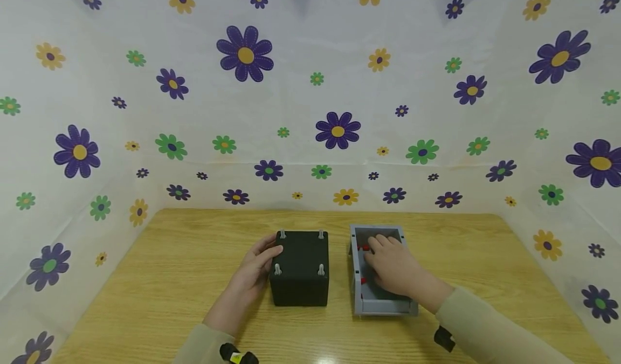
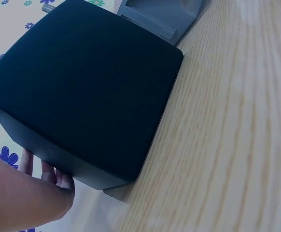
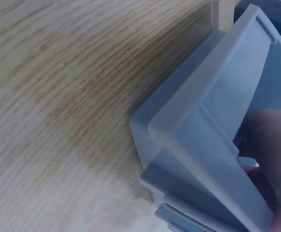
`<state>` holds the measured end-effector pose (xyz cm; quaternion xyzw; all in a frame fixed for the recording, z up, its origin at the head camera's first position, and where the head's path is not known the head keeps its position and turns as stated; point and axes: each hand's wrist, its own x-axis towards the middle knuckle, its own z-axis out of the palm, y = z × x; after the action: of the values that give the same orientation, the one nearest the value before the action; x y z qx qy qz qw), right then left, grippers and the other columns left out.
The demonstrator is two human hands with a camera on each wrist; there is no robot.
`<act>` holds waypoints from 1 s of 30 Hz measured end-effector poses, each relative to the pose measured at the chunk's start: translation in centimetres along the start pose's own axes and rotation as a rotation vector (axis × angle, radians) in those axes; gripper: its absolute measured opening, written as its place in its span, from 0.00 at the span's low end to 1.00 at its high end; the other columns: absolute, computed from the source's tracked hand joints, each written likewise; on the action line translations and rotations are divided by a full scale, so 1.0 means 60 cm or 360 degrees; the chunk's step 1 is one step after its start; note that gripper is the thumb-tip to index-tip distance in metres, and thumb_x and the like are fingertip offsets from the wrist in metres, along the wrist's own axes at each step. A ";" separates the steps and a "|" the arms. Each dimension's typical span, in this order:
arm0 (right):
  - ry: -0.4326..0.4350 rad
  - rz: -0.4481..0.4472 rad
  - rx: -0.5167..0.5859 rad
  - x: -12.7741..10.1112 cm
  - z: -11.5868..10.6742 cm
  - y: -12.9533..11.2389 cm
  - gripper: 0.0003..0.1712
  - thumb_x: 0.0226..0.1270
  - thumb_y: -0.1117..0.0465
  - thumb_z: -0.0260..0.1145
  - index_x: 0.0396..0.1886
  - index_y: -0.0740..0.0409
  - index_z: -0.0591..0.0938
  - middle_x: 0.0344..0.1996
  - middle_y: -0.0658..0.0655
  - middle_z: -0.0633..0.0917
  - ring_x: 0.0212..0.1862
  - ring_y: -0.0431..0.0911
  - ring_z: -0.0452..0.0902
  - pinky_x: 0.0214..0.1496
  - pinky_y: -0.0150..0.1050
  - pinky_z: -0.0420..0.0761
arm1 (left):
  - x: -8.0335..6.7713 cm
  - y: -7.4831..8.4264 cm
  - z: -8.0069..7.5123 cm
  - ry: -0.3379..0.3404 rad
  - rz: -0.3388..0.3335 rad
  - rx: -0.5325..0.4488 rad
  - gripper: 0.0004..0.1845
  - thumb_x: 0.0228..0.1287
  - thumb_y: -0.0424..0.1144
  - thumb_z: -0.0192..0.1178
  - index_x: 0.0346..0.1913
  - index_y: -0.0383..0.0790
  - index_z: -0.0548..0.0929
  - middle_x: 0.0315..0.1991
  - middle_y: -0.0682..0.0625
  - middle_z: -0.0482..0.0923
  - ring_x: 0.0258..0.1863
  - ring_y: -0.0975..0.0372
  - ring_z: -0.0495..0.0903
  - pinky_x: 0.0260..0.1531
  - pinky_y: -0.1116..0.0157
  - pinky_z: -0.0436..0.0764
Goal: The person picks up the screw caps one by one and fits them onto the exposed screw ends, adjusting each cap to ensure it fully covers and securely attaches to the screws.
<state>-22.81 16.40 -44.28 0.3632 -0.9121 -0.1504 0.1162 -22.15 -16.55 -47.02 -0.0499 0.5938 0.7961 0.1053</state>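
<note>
A black box (image 1: pixel 301 269) with grey pegs (image 1: pixel 321 269) at its top corners stands mid-table. My left hand (image 1: pixel 269 251) rests against its left side, thumb at the top edge; in the left wrist view the fingers (image 2: pixel 58 176) show behind the black box (image 2: pixel 87 87). To the right is an open grey bin (image 1: pixel 356 286) holding red pieces (image 1: pixel 364 248). My right hand (image 1: pixel 380 244) reaches into it, fingers bent down over the pieces; what it holds is hidden. The right wrist view shows the grey bin (image 3: pixel 203 111) wall and part of that hand (image 3: pixel 268 145).
The wooden table (image 1: pixel 170 277) is enclosed at the back and both sides by a white flowered cloth (image 1: pixel 310 110). The box and bin stand a narrow gap apart. Bare wood lies left of the box, right of the bin and behind both.
</note>
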 end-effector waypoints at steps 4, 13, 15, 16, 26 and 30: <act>0.0021 -0.0009 -0.0002 0.002 0.001 0.003 0.19 0.58 0.50 0.81 0.43 0.56 0.89 0.45 0.58 0.84 0.44 0.50 0.76 0.48 0.46 0.81 | 0.000 0.001 0.000 -0.0011 0.0001 0.0008 0.35 0.75 0.32 0.56 0.81 0.33 0.60 0.61 0.52 0.72 0.47 0.72 0.84 0.50 0.74 0.82; 0.0053 -0.0019 0.0054 0.003 -0.004 0.003 0.16 0.61 0.52 0.79 0.40 0.57 0.87 0.39 0.55 0.80 0.40 0.48 0.70 0.44 0.44 0.77 | 0.001 -0.001 -0.003 -0.0013 0.0003 0.0014 0.35 0.75 0.31 0.56 0.81 0.33 0.60 0.64 0.50 0.71 0.48 0.73 0.83 0.51 0.74 0.82; 0.0049 -0.0008 0.0063 0.003 -0.004 0.002 0.16 0.61 0.51 0.79 0.40 0.58 0.87 0.39 0.55 0.80 0.40 0.48 0.70 0.45 0.44 0.78 | 0.001 -0.002 -0.003 -0.0020 0.0006 0.0017 0.35 0.75 0.32 0.56 0.81 0.33 0.60 0.64 0.50 0.71 0.48 0.73 0.83 0.51 0.74 0.82; 0.0052 -0.0005 0.0069 0.003 -0.004 0.002 0.16 0.61 0.52 0.79 0.39 0.58 0.87 0.38 0.55 0.80 0.39 0.48 0.70 0.44 0.44 0.77 | 0.001 -0.002 -0.003 -0.0019 0.0008 0.0016 0.35 0.75 0.32 0.56 0.81 0.33 0.60 0.64 0.50 0.71 0.48 0.73 0.83 0.51 0.74 0.82; 0.0185 -0.0011 0.0094 0.004 -0.009 0.003 0.12 0.62 0.55 0.77 0.34 0.57 0.84 0.36 0.54 0.78 0.39 0.49 0.71 0.45 0.46 0.79 | 0.001 -0.002 -0.002 -0.0010 0.0025 0.0014 0.33 0.75 0.31 0.56 0.80 0.32 0.61 0.59 0.53 0.73 0.47 0.72 0.83 0.50 0.74 0.82; 0.0190 -0.0001 0.0111 0.004 -0.014 0.005 0.12 0.63 0.55 0.77 0.37 0.57 0.85 0.40 0.56 0.81 0.43 0.50 0.76 0.50 0.47 0.83 | 0.000 -0.003 -0.002 -0.0008 0.0028 0.0018 0.33 0.75 0.31 0.56 0.80 0.32 0.61 0.59 0.53 0.73 0.47 0.72 0.83 0.51 0.74 0.82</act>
<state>-22.92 16.27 -43.37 0.3756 -0.9082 -0.0966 0.1577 -22.13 -16.62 -47.25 -0.0421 0.5985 0.7938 0.1001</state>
